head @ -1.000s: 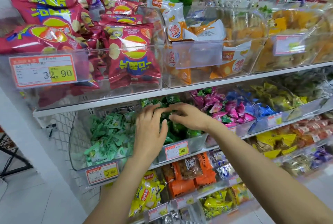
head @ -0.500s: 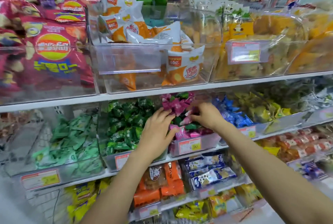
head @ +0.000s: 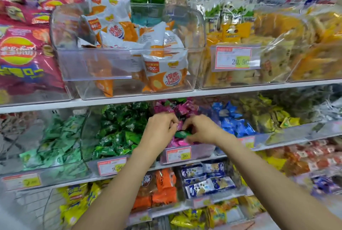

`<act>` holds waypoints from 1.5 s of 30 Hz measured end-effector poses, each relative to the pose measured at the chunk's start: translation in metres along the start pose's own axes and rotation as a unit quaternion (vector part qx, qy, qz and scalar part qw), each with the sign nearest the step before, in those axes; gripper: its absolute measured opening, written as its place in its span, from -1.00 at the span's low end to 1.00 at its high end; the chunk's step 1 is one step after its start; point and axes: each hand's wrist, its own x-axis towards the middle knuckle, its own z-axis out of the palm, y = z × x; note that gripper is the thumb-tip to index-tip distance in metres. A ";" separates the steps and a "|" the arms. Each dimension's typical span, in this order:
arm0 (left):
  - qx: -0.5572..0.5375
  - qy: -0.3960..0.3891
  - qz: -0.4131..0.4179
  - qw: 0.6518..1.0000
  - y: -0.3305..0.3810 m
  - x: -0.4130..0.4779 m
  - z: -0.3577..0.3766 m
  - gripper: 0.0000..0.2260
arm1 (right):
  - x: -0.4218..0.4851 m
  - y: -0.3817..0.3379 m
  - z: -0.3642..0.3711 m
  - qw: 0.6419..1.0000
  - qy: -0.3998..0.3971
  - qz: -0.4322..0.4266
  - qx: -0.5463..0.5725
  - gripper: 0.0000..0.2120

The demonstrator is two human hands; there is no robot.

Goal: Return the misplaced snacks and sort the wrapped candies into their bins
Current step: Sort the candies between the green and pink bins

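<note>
- Both of our hands meet over the pink candies (head: 187,108) in the pink-candy bin (head: 199,153), on the middle shelf (head: 296,138) of a shop display.
- Our right hand (head: 201,129) has its fingers curled down and its thumb beneath them, pinching a green-wrapped candy (head: 182,134) that sits on top of the pink heap.
- Our left hand (head: 159,131) is just beside it, fingertips almost touching the right hand's. Its fingers are bent in among the wrappers, and we cannot tell whether they hold one.
- The price tag (head: 178,154) on the bin's front reads 9.90.
- Just to the left is the bin of dark green candies (head: 118,131), with pale green candies (head: 59,142) beyond it.
- To the right are blue candies (head: 231,120), then yellow candies (head: 273,116).
- On the shelf above, a clear tub (head: 96,66) holds orange-and-white snack bags (head: 162,74). Red chip bags (head: 24,59) sit to its left.
</note>
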 end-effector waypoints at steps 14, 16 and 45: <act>-0.212 0.029 -0.128 0.968 -0.003 -0.008 0.009 -0.68 | -0.019 -0.003 -0.009 0.906 0.101 -0.016 0.410 -0.84; -0.241 0.050 -0.163 0.955 -0.006 -0.013 0.003 -0.68 | -0.011 -0.002 -0.006 0.930 0.153 -0.006 0.335 -0.86; -0.303 0.153 -0.248 0.907 -0.005 -0.048 -0.002 -0.63 | 0.056 -0.008 0.020 0.999 0.032 0.019 0.026 -0.25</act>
